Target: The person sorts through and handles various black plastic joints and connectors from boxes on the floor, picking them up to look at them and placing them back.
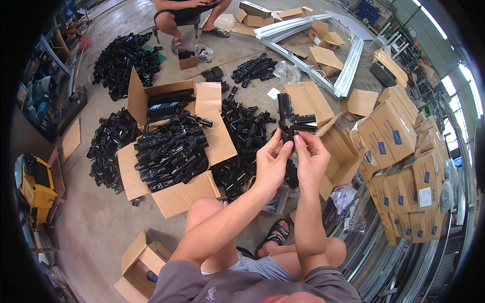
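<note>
Raised in front of me is a black fitting with tube-like arms (285, 107), one arm pointing up and others out to the right. My left hand (273, 159) pinches its lower end between thumb and fingers. From the other side, my right hand (311, 157) grips the same lower end, thumbs close together. Whatever lies between the fingertips is hidden. Below and left of the hands stands an open cardboard box (221, 134), heaped with similar black fittings (172, 146). A loose pile of black fittings (247, 123) lies on the floor between box and hands.
More black piles (126, 65) lie at the far left. Another person (189, 7) sits at the back. White metal frames (348, 70) lie far right, near stacked cartons (389, 136) and long metal bars (389, 267). A yellow machine (38, 187) stands left; an open carton (141, 262) sits near me.
</note>
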### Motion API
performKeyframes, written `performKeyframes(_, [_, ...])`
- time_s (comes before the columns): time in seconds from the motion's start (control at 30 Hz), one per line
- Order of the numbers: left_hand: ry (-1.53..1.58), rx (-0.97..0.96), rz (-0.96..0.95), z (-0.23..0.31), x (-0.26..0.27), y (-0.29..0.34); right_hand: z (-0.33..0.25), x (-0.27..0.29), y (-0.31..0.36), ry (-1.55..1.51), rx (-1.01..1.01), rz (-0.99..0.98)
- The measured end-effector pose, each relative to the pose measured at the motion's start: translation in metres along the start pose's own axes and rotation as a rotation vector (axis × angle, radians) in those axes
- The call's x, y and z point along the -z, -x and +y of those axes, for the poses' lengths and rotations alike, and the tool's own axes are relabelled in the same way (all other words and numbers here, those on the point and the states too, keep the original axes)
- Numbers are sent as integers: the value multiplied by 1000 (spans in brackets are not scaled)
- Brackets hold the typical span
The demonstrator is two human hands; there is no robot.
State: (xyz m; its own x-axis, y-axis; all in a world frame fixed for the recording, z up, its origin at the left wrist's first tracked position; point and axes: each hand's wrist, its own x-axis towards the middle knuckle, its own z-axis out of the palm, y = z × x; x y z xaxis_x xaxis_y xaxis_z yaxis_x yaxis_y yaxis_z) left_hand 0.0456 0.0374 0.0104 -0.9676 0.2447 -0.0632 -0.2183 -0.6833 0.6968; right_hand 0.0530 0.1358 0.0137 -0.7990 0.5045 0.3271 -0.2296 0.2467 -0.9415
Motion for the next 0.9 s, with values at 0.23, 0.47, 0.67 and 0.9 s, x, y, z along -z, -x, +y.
performKeyframes(0.23, [-13, 9, 4, -5, 1, 0, 5, 6, 0, 9, 58, -7])
performKeyframes(0.47, [12, 13, -33, -9, 3, -1, 8, 9, 1, -8, 24, 3])
performKeyframes(0.67, [-20, 12, -34, -11, 3, 0, 9, 10, 1, -5, 59, 6])
performKeyframes(0.9, [-24, 6, -16, -11, 2, 1, 8, 9, 2, -28, 44, 18])
